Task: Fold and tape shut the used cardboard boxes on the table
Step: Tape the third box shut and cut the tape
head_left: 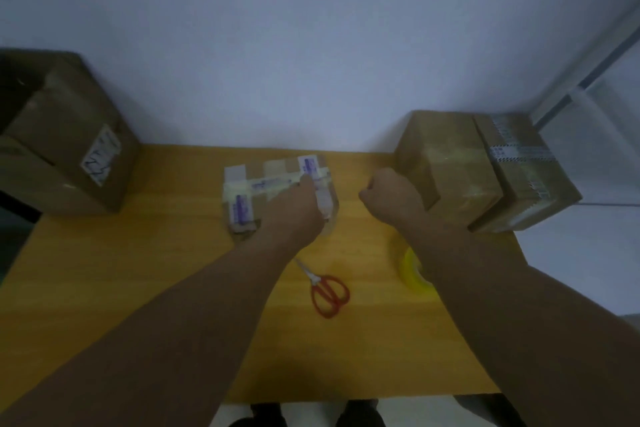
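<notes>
A small flat cardboard box (242, 198) lies at the middle back of the wooden table (138, 288). Clear tape and white labels with blue print cross its top. My left hand (294, 208) rests flat on the box's right half, fingers reaching along the tape strip. To the right of the box, my right hand (391, 194) hovers over the table as a curled fist, and nothing shows in it. A yellow tape roll (412, 270) lies partly hidden under my right forearm. Red-handled scissors (329, 291) lie between my forearms.
A large brown box (65, 135) with a white label stands at the table's back left corner. Two taped boxes (450, 166) (526, 170) sit side by side at the back right, close to my right hand. A white wall rises behind the table.
</notes>
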